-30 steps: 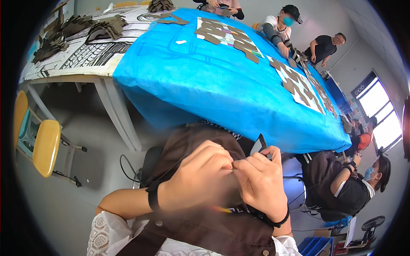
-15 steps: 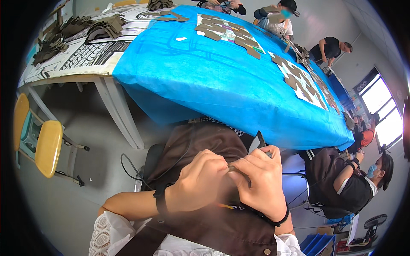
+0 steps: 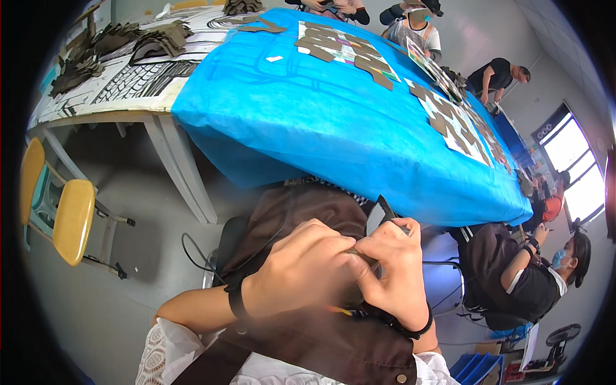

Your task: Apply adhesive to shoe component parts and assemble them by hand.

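Observation:
Both of my hands meet over my lap, in front of the brown apron (image 3: 301, 215). My left hand (image 3: 292, 273) has its fingers curled and its fingertips pinched on a small dark brown-grey piece (image 3: 353, 294), mostly hidden by the hands. My right hand (image 3: 398, 276) pinches the same piece with thumb and forefinger, touching the left fingertips. From behind the right fingers a pointed dark tool with a pale face (image 3: 380, 212) sticks up. A dark rounded part of it shows by the forefinger; its kind is not clear.
Ahead stands a table with a blue cover (image 3: 276, 115), bearing sheets with brown pieces (image 3: 449, 125). Brown piles (image 3: 160, 40) lie on the patterned table (image 3: 138, 86) at left. A yellow chair (image 3: 74, 215) stands left; a seated person (image 3: 526, 276) is close at right.
My left hand has shifted slightly right and up, closer against the right fingers. The pointed tool has tilted a little left. Across the table, a person's board has come into clearer view.

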Demonstrator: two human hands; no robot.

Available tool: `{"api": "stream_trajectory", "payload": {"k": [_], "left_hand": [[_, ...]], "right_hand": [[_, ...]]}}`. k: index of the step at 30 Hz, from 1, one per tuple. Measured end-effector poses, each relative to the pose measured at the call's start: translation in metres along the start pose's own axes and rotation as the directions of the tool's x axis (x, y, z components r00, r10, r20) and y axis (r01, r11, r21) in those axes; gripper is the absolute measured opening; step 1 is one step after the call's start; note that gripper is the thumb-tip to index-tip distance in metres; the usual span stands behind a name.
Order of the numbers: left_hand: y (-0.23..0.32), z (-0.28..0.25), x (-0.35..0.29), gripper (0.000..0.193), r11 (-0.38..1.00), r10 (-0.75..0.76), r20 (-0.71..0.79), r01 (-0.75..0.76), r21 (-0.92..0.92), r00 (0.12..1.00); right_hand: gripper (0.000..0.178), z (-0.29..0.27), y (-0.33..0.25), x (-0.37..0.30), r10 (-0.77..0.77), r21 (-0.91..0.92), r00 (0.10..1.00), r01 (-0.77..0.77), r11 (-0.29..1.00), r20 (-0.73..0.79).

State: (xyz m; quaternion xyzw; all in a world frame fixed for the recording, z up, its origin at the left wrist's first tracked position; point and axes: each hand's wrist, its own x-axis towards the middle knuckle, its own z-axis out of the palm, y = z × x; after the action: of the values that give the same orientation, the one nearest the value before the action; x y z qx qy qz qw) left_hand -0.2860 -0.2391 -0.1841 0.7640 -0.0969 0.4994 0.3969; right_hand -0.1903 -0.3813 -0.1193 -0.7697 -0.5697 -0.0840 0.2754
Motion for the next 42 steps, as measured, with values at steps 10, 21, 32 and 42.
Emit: {"api": "stream_trajectory", "payload": {"k": [10, 21, 32, 42], "left_hand": [[0.001, -0.004, 0.003, 0.022, 0.997, -0.071, 0.053, 0.069, 0.041, 0.996], [0.005, -0.015, 0.011, 0.013, 0.951, -0.292, 0.164, 0.305, -0.059, 0.942], [-0.003, -0.02, 0.012, 0.012, 0.644, -0.573, 0.335, 0.664, -0.38, 0.748], [-0.008, -0.014, 0.02, 0.016, 0.079, -0.615, 0.58, 0.774, -0.628, 0.534]], "right_hand": [[0.005, 0.002, 0.005, -0.002, 0.032, -0.026, 0.999, -0.032, 0.999, -0.017], [0.004, 0.0, 0.005, -0.001, 0.024, 0.026, 0.999, -0.025, 0.999, 0.023], [0.043, -0.006, 0.001, -0.001, 0.075, -0.1, 0.992, -0.065, 0.993, 0.104], [0.04, 0.024, 0.026, 0.006, 0.004, 0.203, 0.998, 0.008, 0.979, -0.06]]}}
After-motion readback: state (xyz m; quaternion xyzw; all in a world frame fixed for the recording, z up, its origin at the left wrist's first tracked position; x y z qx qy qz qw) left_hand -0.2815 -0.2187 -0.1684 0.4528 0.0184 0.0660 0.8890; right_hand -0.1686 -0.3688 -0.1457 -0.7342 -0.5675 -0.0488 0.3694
